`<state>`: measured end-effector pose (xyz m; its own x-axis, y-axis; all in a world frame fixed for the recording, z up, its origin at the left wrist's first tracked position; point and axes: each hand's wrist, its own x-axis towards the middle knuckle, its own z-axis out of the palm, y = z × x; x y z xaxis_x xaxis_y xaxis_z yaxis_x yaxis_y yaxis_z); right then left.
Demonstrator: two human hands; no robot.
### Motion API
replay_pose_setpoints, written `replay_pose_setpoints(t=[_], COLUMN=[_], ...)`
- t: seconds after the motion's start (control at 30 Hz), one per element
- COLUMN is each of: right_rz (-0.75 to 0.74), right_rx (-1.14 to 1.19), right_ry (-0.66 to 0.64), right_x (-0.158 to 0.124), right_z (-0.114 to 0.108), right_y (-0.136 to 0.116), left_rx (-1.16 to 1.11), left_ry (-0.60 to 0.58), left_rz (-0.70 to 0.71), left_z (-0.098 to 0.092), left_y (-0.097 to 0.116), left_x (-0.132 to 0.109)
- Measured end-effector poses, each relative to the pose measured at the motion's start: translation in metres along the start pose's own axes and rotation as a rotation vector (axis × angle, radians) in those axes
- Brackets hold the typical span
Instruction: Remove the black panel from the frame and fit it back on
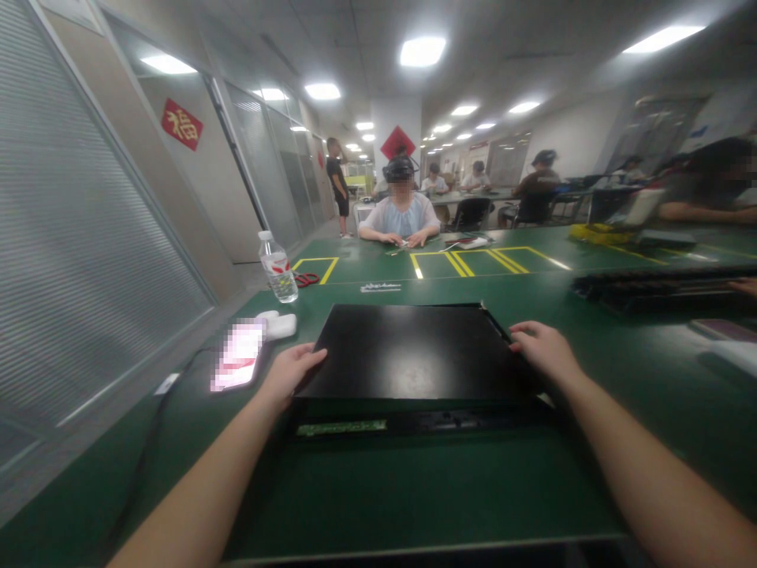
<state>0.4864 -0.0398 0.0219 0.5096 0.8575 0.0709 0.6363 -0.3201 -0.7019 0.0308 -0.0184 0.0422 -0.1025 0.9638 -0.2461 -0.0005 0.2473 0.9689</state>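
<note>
Holding the black panel [408,347] by its opposite side edges, flat and directly between the two grips. Pinching with the left hand [294,368] at the left edge, thumb laid on top, fingers mostly out of sight; nearly closed, with only the panel's edge in between. Gripping with the right hand [544,351] farther along the right edge, thumb and fingertips drawn close together on it; cannot tell how firmly. Probably spread this wide to share the load of a broad, stiff piece and hold it level, with the middle of the face untouched. Cannot tell resting from slightly lifted.

See, just nearer than the grips, the dark strip [446,420] with a green section, lying along the panel's near edge; cannot tell joined from loose. Beyond the left grip, notice the phone [240,355], white case [281,325] and upright water bottle [277,268], perhaps set aside to leave elbow room on the green table [414,493].
</note>
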Motion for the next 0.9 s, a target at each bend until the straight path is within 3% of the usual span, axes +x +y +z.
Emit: replay_pose_setpoints(t=[0.9], right_rz=[-0.065], right_rx=[-0.126], right_ry=[0.021], right_x=[-0.0027], right_z=[0.0034], right_y=[0.0002], left_rx=[-0.094], left_ry=[-0.007], left_rz=[0.035], left_z=[0.002], left_y=[-0.0069], left_x=[0.0034])
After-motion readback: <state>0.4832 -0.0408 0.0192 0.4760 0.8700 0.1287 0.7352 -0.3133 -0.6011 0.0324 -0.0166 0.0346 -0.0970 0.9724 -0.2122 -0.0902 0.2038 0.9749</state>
